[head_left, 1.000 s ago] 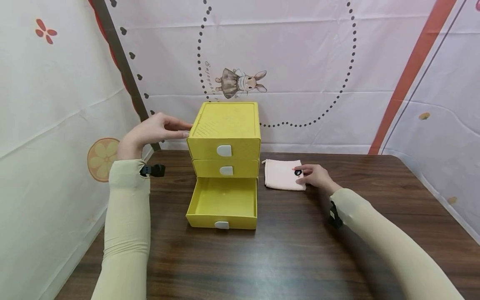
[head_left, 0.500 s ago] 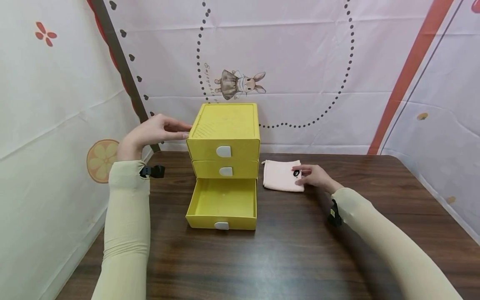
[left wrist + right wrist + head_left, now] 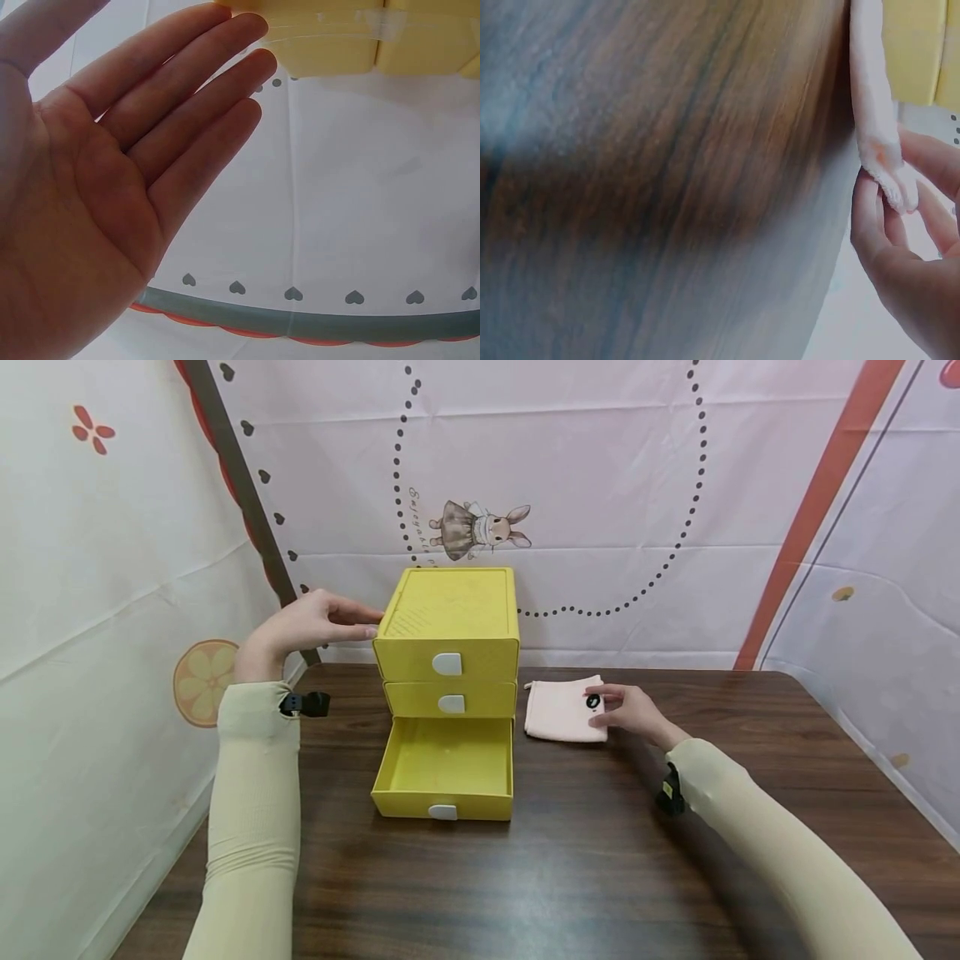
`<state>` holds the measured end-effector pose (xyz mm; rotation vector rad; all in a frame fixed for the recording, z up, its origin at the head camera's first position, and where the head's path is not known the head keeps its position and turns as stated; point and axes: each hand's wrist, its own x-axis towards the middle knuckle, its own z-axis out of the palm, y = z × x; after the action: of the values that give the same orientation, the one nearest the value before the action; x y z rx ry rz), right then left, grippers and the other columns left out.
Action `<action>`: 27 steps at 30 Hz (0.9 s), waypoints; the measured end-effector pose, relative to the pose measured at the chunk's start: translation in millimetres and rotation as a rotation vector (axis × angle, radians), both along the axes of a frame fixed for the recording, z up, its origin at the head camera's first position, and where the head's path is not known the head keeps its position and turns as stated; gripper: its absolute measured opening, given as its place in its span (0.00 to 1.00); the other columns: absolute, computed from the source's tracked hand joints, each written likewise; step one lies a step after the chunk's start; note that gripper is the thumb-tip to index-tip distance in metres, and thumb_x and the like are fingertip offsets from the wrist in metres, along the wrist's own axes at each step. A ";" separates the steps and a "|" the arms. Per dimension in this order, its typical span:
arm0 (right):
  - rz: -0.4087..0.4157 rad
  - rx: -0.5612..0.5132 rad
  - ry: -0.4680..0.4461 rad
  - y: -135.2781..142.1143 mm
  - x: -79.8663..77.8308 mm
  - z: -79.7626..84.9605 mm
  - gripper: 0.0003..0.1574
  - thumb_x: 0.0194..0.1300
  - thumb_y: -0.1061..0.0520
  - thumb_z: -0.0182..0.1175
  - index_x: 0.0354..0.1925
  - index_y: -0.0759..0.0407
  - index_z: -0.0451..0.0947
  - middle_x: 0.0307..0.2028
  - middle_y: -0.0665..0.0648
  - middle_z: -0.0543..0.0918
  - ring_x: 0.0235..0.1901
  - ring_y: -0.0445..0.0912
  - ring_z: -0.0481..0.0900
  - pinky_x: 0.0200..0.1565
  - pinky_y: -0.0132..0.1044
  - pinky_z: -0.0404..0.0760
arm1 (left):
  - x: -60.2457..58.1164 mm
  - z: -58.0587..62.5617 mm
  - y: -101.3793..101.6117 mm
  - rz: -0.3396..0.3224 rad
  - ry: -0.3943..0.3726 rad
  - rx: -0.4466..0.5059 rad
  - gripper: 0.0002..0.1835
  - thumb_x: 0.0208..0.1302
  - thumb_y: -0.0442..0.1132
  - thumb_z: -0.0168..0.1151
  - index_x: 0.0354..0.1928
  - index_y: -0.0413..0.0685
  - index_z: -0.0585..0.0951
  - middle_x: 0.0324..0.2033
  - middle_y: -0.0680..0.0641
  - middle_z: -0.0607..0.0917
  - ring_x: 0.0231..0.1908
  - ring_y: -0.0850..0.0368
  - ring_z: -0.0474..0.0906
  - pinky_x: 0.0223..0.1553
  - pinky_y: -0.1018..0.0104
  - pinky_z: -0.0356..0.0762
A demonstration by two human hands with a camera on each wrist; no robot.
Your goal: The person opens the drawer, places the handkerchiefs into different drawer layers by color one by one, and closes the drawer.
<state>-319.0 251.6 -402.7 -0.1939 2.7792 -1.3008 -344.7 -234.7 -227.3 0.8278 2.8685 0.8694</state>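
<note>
A yellow three-drawer organizer (image 3: 459,602) stands on the table, with white tabs on its drawer fronts. Its bottom drawer (image 3: 450,806) is pulled out and has nothing inside. My left hand (image 3: 311,620) reaches to the upper left side of the organizer, fingertips at its edge; in the left wrist view the fingers (image 3: 184,120) are straight and the palm is bare. To the right of the organizer is a folded pale pink towel (image 3: 561,710) with a small black design. My right hand (image 3: 633,714) pinches its right edge; the right wrist view has the towel's fold (image 3: 877,120) between thumb and fingers.
Dark wood-grain table (image 3: 585,860) spreads in front of the organizer and towel. A printed fabric backdrop (image 3: 615,485) hangs close behind, and more fabric (image 3: 97,568) runs along the left side. Dark wrist cameras (image 3: 306,703) are strapped over both sleeves.
The pink towel and my right hand have shifted very slightly left, and the towel's far right corner now sits a little higher. My left hand stays at the organizer.
</note>
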 end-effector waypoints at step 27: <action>-0.021 -0.035 0.102 0.2 36.2 25.6 0.38 0.52 0.50 0.72 0.61 0.52 0.74 0.51 0.63 0.80 0.48 0.52 0.77 0.39 0.33 0.74 | 0.9 -0.3 0.9 -0.001 -0.005 0.018 0.23 0.59 0.57 0.64 0.54 0.59 0.82 0.51 0.51 0.83 0.51 0.56 0.79 0.51 0.52 0.76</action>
<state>-282.8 251.8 -377.1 -0.2406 2.8510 -1.3834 -343.8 -233.8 -227.6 0.8279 2.8598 0.8970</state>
